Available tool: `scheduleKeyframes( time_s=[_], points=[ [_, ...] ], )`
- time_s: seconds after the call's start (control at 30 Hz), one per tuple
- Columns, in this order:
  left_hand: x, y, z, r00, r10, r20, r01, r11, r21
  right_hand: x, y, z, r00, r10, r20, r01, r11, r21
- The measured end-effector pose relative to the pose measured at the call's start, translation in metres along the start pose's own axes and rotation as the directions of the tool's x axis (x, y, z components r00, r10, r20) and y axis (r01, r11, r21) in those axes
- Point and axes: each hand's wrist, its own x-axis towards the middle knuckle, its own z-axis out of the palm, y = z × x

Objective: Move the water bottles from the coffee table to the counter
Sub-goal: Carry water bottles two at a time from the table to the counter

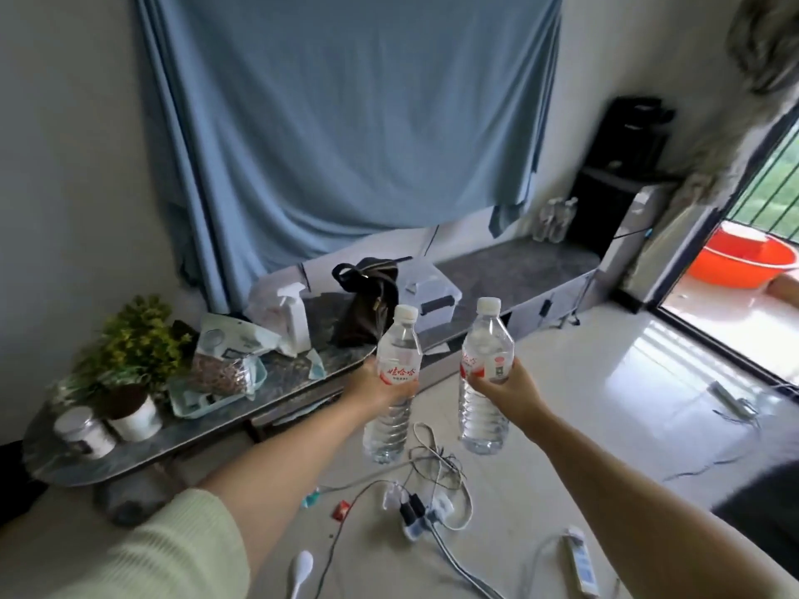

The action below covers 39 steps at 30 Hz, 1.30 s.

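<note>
Clearly, in the head view, both hands are loaded. The left hand (375, 384) is closed round the label of one water bottle (395, 382), and the right hand (503, 389) is closed round the label of a second bottle (486, 376). Both bottles are upright, white caps on, held side by side but apart, in the air above a tiled floor strewn with cables and a power strip (421, 518).

To the left stands a low dark table (142, 443) carrying a potted plant (129, 373), a jar, a tray with bags, a spray bottle and a dark handbag (367, 300). Farther off, along the wall under a blue curtain (346, 123), runs a long grey counter (519, 270); several clear bottles (555, 220) already stand at its far right end.

By my reading, the pick-up is done for this pair and the carry is under way. Setting them down on the counter is left. Whether more bottles wait on the coffee table cannot be told, since none show on the low table.
</note>
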Motion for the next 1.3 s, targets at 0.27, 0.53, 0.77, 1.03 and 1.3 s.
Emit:
scheduleKeyframes(
  time_s=[0.27, 0.53, 0.77, 1.03, 1.3],
  points=[
    [0.072, 0.037, 0.069, 0.984, 0.060, 0.167, -0.074, 0.994, 0.082, 0.035, 0.023, -0.062, 0.993, 0.013, -0.119, -0.006, 0.998, 0.056],
    [0.163, 0.086, 0.105, 0.931, 0.121, 0.345, -0.187, 0.968, 0.166, 0.090, 0.035, -0.098, 0.950, 0.087, -0.299, -0.088, 0.996, 0.011],
    [0.212, 0.123, 0.140, 0.887, 0.150, 0.437, -0.242, 0.956, 0.163, 0.120, 0.052, -0.142, 0.878, 0.197, -0.435, -0.219, 0.976, 0.000],
    [0.257, 0.156, 0.212, 0.817, 0.155, 0.555, -0.287, 0.945, 0.159, 0.165, 0.083, -0.204, 0.852, 0.215, -0.478, -0.242, 0.970, 0.006],
    [0.341, 0.210, 0.326, 0.837, 0.166, 0.521, -0.279, 0.949, 0.145, 0.253, 0.126, -0.313, 0.877, 0.185, -0.444, -0.210, 0.978, -0.008]
  ],
)
